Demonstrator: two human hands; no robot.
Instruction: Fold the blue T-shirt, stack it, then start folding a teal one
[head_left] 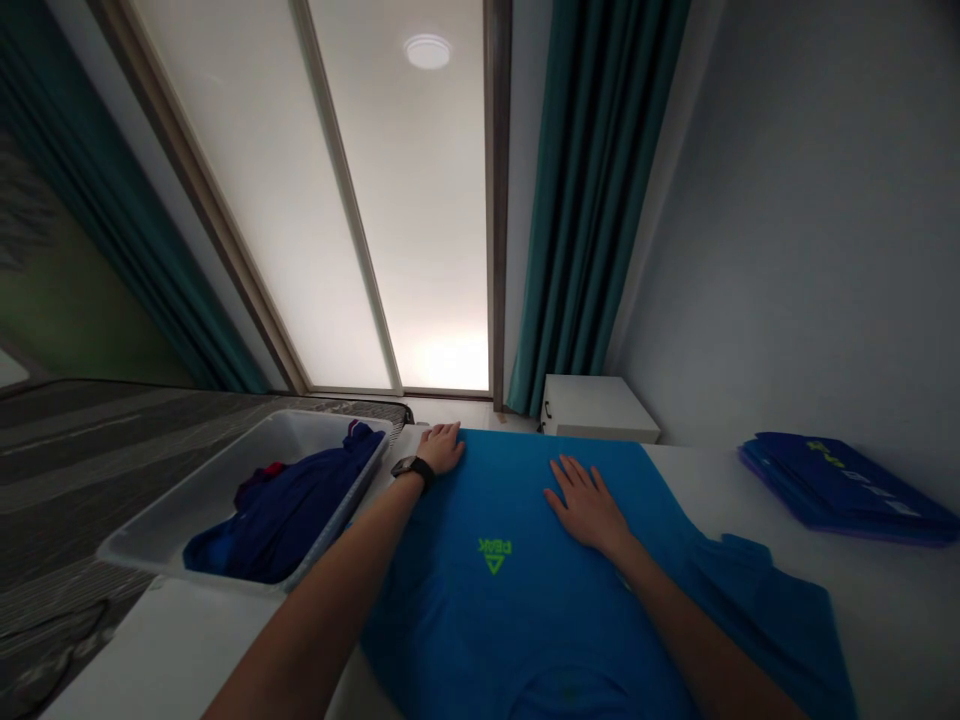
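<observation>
A blue T-shirt (525, 610) with a green printed logo lies spread on the white table (705, 490), its collar toward me and its hem at the far edge. My left hand (441, 447), with a dark watch on the wrist, rests at the shirt's far left corner, fingers stretched out. On the upper right part of the shirt lies my right hand (587, 503), flat with fingers spread. Neither hand grips the cloth visibly. One sleeve (780, 600) stretches out to the right, somewhat wrinkled.
At the left stands a translucent plastic bin (172, 510) holding dark blue and red clothes (300, 500). A stack of folded blue garments (847, 485) sits at the right by the wall. Beyond the table are a white cabinet (596, 405), teal curtains (592, 200) and frosted sliding doors (427, 220).
</observation>
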